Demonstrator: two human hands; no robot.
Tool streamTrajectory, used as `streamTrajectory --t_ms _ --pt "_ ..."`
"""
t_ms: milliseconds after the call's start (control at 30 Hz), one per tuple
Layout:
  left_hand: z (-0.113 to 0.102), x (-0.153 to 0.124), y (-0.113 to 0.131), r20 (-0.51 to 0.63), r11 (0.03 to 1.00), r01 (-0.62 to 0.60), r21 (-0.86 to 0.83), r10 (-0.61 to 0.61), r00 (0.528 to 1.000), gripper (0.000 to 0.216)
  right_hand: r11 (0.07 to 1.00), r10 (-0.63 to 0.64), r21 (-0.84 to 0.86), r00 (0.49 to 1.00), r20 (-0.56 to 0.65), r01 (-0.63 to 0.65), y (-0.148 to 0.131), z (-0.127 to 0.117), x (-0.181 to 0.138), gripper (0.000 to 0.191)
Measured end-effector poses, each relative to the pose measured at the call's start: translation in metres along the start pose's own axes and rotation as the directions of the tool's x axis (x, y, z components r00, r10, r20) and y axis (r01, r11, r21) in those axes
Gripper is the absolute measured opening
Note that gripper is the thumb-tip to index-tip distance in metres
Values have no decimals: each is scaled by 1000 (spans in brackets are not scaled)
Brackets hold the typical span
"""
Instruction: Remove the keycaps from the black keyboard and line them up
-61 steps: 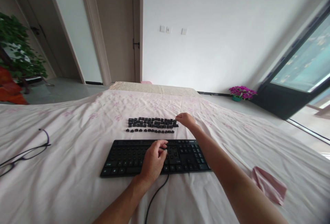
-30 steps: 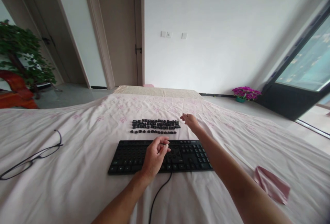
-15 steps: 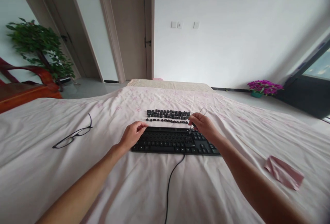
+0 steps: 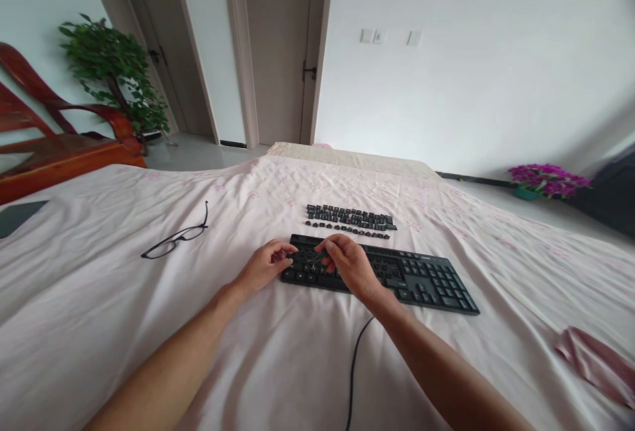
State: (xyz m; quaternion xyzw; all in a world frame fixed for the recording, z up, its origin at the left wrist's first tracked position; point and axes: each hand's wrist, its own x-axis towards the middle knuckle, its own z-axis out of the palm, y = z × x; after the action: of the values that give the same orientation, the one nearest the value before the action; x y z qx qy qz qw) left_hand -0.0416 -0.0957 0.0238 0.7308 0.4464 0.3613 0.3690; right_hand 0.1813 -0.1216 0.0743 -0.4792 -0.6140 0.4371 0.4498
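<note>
A black keyboard (image 4: 436, 279) lies on the cloth, with many keys gone from its main block and the number pad still capped. At its left end is my left hand (image 4: 265, 264), thumb and forefinger apart at the keyboard's edge, nothing seen between them. My right hand (image 4: 347, 260) is over the left part of the keyboard, fingers closed on a thin wire keycap puller (image 4: 314, 260) whose prongs point down at the keys. Behind the keyboard, loose black keycaps (image 4: 350, 217) are laid out in rows. My right hand hides part of the keyboard's middle.
Folded glasses-type black spectacles (image 4: 178, 239) lie to the left on the pale flowered cloth (image 4: 238, 365). A black cable (image 4: 353, 365) runs from the keyboard towards me. At the right is a pink cloth (image 4: 595, 361); a wooden chair (image 4: 99, 147) stands far left.
My right hand has moved left with the keycap puller, from the keyboard's right-middle to its left part. The keyboard now sits tilted, its right end nearer me. The view has shifted left.
</note>
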Motion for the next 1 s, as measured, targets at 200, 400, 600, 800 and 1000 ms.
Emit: streamTrajectory --t_ms 200,400,600,800,1000 --pt "-3 2 -8 68 999 29 -32 -27 997 36 997 8 -72 1000 -11 -9 3 30 7 20" --pt "-4 1 -9 70 998 3 -59 1 998 40 976 -9 -214 997 73 24 4 38 10 14" --pt "-1 3 -7 52 996 -66 58 63 997 23 833 -239 -467 954 178 296 7 48 16 8" --pt "5 0 -2 -19 932 -195 305 210 977 17 724 -390 -507 883 260 468 18 50 17 18" --pt "11 -6 3 31 851 -333 406 351 936 18 692 -528 -427 811 250 582 38 44 11 17"
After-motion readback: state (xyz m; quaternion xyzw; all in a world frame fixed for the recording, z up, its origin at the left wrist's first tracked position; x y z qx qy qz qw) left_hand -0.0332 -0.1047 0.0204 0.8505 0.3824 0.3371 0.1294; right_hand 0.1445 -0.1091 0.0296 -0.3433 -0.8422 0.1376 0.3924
